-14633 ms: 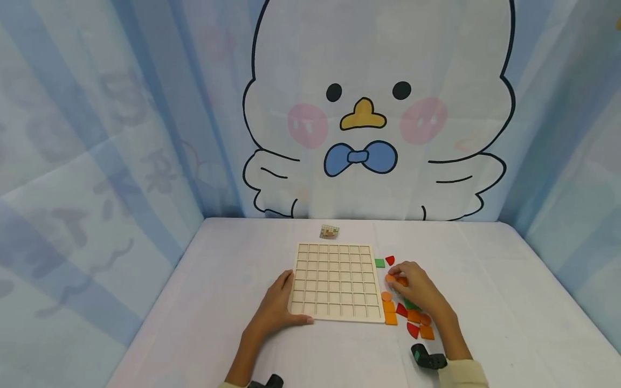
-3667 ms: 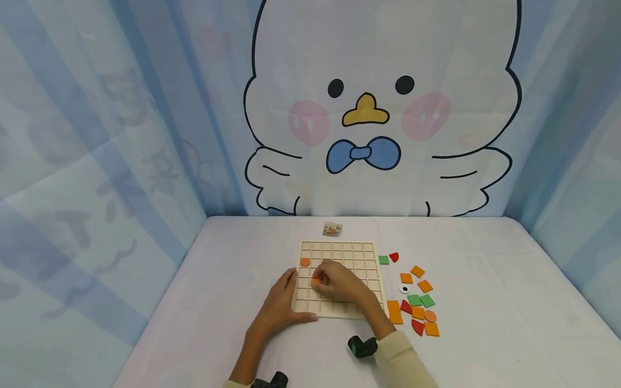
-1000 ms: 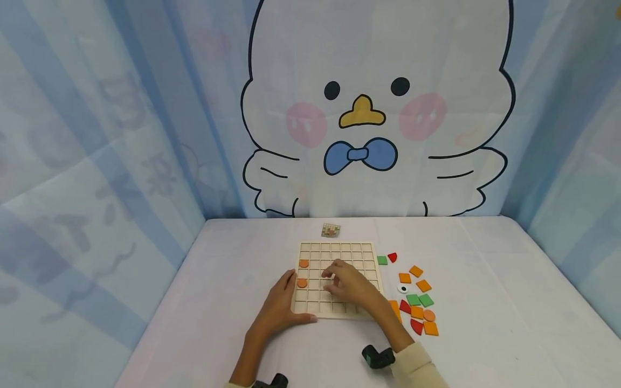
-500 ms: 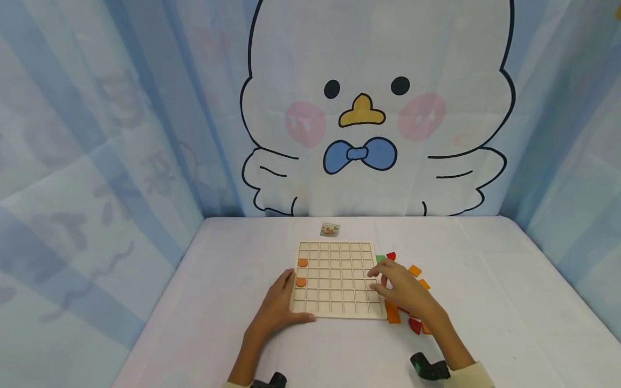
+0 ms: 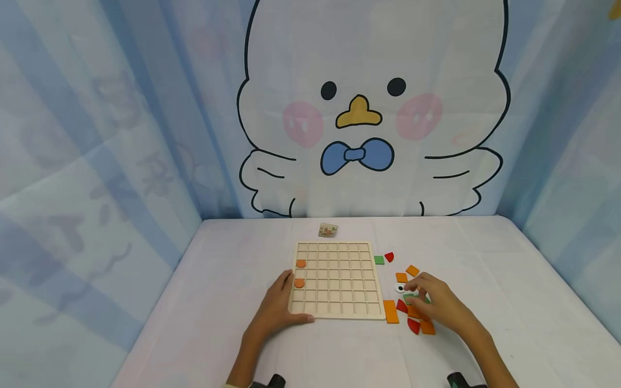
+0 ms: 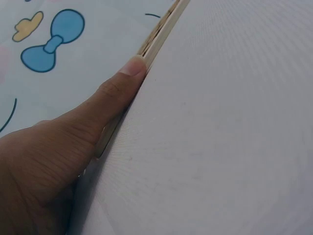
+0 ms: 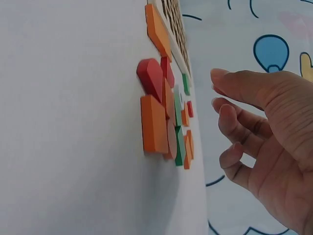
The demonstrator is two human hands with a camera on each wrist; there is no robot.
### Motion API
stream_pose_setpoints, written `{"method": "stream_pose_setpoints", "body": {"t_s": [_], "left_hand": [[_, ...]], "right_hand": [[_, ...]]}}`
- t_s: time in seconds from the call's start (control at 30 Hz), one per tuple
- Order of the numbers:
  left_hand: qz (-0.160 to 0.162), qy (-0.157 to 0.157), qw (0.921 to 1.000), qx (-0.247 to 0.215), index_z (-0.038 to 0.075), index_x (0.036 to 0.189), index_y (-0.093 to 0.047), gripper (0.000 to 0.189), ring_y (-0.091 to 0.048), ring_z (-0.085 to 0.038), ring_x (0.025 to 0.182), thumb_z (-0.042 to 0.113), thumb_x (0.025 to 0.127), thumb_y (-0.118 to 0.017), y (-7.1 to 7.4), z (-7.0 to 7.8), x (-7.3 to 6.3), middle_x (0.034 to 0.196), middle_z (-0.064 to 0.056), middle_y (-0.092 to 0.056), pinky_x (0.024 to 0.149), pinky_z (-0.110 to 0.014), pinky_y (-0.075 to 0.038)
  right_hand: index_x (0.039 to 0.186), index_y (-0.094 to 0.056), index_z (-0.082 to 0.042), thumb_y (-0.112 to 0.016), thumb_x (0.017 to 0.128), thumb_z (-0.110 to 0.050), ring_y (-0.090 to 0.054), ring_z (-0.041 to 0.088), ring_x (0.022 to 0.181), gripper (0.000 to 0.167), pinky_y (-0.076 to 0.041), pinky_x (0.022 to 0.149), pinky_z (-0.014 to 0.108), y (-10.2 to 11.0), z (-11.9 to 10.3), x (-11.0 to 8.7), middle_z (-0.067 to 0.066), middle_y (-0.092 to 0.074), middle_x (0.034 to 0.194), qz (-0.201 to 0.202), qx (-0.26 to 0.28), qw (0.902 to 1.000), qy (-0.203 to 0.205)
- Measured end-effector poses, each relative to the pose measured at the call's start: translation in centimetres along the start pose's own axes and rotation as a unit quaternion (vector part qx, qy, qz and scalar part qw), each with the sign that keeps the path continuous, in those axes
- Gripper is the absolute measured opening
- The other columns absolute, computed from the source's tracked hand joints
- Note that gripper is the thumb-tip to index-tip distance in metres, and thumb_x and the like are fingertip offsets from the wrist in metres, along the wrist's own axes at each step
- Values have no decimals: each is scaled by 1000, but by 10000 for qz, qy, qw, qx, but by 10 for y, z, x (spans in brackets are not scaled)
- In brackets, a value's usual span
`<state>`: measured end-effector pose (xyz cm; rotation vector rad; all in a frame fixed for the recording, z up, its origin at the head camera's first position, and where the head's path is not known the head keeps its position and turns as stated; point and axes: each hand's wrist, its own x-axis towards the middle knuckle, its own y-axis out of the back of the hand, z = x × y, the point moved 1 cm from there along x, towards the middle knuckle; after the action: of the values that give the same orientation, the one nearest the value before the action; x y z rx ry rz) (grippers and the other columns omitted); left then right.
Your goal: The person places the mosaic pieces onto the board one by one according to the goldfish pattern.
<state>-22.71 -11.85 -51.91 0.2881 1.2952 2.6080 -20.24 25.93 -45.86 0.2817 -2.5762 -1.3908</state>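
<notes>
A pale wooden grid board lies on the table, with two orange round pieces in its leftmost column. My left hand holds the board's near left corner, fingers along the left side and thumb along the front edge. In the left wrist view the thumb lies against the board's rim. Over the loose pieces to the right hovers my right hand, fingers loosely bent and nothing between them. Below or beside it are a white eye piece, green pieces, orange pieces and red quarter-round pieces, some partly covered by the hand.
Behind the board lies a small patterned card. A green square and a red piece sit by the board's far right corner. Orange squares stand by its near right corner. A printed curtain hangs behind the table.
Over the last second my right hand has moved right, from above the board to above the loose pieces. Since earlier, two orange rounds have come onto the board. The left hand stays put.
</notes>
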Motion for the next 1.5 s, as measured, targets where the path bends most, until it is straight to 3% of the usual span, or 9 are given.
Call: {"method": "stream_pose_setpoints", "body": {"t_s": [0.37,0.63,1.13,1.5], "left_hand": [[26,-26,10000,-14,1,154,-23,133,-28,-34,146,75,58,-77,0,1,0,161,-16,-23,117,-48,-31],[16,-50,10000,-83,-1,153,-23,130,-28,-35,146,71,60,-79,2,4,-2,160,-18,-23,117,-49,-31],[59,-61,10000,30,1,154,-23,132,-27,-32,147,75,59,-77,0,1,0,161,-15,-23,117,-48,-31],[38,-9,10000,-72,0,154,-22,132,-27,-33,147,75,59,-77,0,2,-1,161,-16,-22,118,-48,-30]], "right_hand": [[97,-68,-10,-76,84,-22,-44,-1,71,19,-46,63,17,4,29,-23,-5,-60,90,-364,87,9991,182],[97,-67,-9,-76,85,-21,-45,-1,70,19,-46,62,16,0,32,-25,-6,-58,86,-524,211,9983,156],[95,-68,-9,-78,83,-25,-45,3,68,23,-45,61,17,1,35,-25,-5,-57,84,-499,52,9983,-304],[96,-66,-7,-78,83,-21,-45,4,69,23,-45,61,17,1,38,-28,-5,-56,83,-423,-113,9985,-330]]}}
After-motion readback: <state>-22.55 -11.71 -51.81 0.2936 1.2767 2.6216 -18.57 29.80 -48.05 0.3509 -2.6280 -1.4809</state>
